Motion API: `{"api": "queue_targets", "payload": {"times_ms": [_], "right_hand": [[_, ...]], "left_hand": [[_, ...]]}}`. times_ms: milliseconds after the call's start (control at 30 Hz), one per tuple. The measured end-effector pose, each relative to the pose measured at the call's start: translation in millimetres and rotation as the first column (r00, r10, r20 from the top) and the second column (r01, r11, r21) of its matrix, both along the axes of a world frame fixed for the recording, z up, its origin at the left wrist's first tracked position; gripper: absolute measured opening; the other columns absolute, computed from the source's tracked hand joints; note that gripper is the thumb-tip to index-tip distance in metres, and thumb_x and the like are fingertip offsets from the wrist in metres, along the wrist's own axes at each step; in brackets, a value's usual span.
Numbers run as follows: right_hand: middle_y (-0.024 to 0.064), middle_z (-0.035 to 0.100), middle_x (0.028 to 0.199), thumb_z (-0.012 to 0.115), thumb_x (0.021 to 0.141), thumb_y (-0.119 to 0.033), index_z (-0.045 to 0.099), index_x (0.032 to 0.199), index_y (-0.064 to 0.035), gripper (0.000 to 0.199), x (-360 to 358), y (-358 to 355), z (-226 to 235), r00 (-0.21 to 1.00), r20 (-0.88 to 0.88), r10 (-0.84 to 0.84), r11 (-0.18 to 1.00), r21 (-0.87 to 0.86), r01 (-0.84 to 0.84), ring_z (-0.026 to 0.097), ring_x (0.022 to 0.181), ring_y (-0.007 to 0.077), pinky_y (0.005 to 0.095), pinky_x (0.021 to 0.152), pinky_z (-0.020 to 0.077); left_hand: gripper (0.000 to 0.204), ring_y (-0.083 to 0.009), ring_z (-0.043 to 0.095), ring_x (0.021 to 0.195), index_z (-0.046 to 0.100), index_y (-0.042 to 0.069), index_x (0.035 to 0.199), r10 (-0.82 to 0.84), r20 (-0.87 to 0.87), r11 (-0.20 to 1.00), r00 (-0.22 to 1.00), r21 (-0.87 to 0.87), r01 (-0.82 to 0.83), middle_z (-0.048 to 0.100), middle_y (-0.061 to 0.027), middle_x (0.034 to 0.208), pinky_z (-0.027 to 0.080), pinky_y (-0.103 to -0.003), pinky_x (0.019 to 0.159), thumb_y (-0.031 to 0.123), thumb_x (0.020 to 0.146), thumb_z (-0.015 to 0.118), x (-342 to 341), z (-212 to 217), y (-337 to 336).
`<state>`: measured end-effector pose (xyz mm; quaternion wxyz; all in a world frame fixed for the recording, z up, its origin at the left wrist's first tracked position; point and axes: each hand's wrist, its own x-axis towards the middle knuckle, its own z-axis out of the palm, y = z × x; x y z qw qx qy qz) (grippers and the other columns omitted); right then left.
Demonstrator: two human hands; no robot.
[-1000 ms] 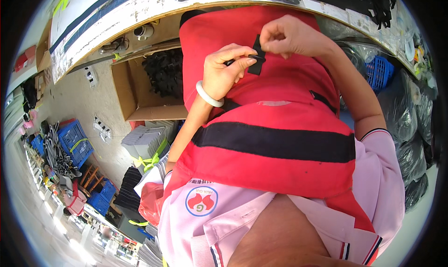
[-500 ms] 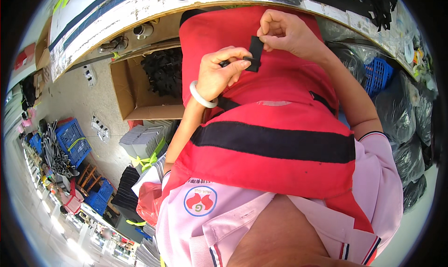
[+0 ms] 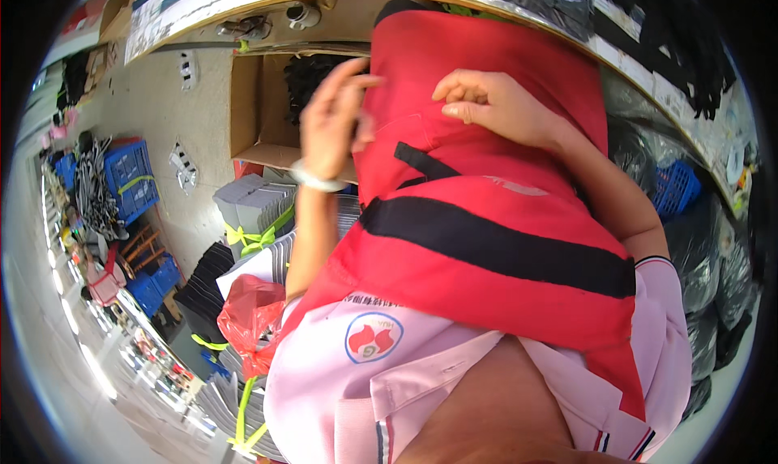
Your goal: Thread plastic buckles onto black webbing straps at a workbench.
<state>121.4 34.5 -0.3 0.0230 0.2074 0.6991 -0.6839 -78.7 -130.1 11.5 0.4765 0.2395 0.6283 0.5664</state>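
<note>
So the red vest (image 3: pixel 486 188) is draped down the person's front, and the little black strap (image 3: pixel 423 162) now lies flat on it instead of being pinched like a moment ago. Right hand (image 3: pixel 494 107) just rests loose on the fabric, left hand (image 3: pixel 334 117) has lifted off, fingers open, holding nothing, over by the cardboard box (image 3: pixel 259 107). Looks like the strap bit's finished.

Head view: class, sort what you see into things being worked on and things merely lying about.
In hand:
red garment
black strip
left hand
right hand

Lying about:
cardboard box
blue crates
red plastic bag
</note>
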Motion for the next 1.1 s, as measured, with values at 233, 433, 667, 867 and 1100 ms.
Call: {"api": "queue_targets", "payload": {"times_ms": [233,433,667,867,1100], "right_hand": [[0.0027,0.064,0.082,0.058,0.09,-0.004,0.061,0.092,-0.0008,0.005,-1,-6,10,0.974,0.166,0.153,0.951,0.244,-0.191,0.058,0.074,0.0084,0.0234,0.07,0.0462],[0.0055,0.064,0.073,0.059,0.089,-0.004,0.051,0.083,-0.0019,0.011,9,-3,-14,0.992,0.015,-0.124,0.987,-0.104,0.125,0.068,0.076,0.0139,0.0235,0.061,0.048],[-0.0001,0.055,0.065,0.065,0.087,-0.013,0.055,0.081,-0.0046,0.014,28,26,-4,0.975,0.085,-0.205,0.935,-0.277,0.221,0.047,0.05,0.0053,0.0198,0.047,0.0362],[0.0012,0.056,0.072,0.062,0.091,-0.02,0.058,0.089,-0.0041,0.016,38,33,-19,0.957,0.096,-0.272,0.813,-0.509,0.282,0.051,0.057,0.0063,0.02,0.048,0.0382],[-0.0002,0.056,0.073,0.054,0.097,-0.029,0.057,0.091,-0.0055,0.025,43,29,-36,0.924,0.183,-0.336,0.702,-0.605,0.376,0.052,0.058,0.0049,0.0175,0.05,0.0417]], "left_hand": [[0.051,-0.0069,0.056,0.068,0.051,-0.002,0.128,-0.268,0.205,0.954,0.941,0.192,0.23,0.064,-0.0068,0.093,0.043,-0.017,0.052,0.039,0.104,0.034,71,-43,62],[0.056,-0.0077,0.055,0.064,0.051,-0.001,0.128,-0.278,0.133,0.956,0.951,0.136,0.26,0.064,-0.0079,0.09,0.045,-0.018,0.058,0.045,0.102,0.033,73,-45,73],[0.06,-0.0121,0.054,0.051,0.048,-0.003,0.128,-0.255,0.486,0.966,0.836,0.09,0.242,0.064,-0.0126,0.094,0.037,-0.021,0.04,0.048,0.102,0.029,63,-40,80],[0.019,-0.017,0.063,0.063,0.063,-0.004,0.107,-0.289,0.575,0.95,0.765,0.076,0.301,0.065,-0.0118,0.09,0.052,-0.025,0.051,0.007,0.094,0.056,64,-48,74],[0.034,-0.0172,0.064,0.072,0.054,-0.002,0.125,-0.098,0.293,0.977,0.951,0.209,0.036,0.065,-0.0117,0.101,0.052,-0.024,0.057,-0.003,0.091,0.054,85,-38,96]]}}
